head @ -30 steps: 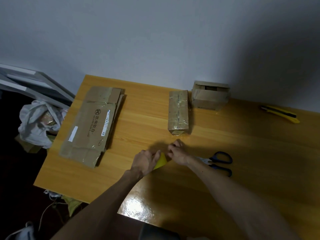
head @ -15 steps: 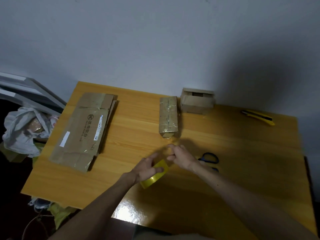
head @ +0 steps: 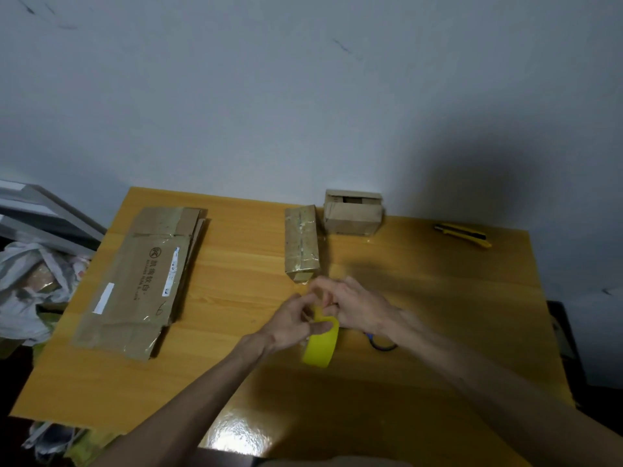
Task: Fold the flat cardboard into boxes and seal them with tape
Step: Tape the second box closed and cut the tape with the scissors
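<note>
Tape roll (head: 320, 347) gripped by left hand (head: 289, 324), thumb across it, over table (head: 448, 308) centre; top edge pinched by curled right hand (head: 359, 308) fingers. Flat cardboard (head: 141, 281) stacked left, well apart.

My left hand (head: 290, 323) and right hand (head: 357, 308) grip the yellow tape roll (head: 320, 347), held on edge. Well left of them lies the flattened brown cardboard (head: 141, 281). Just beyond them lies a taped long box (head: 301, 244), with a squat box (head: 352, 215) beside its far end.
</note>
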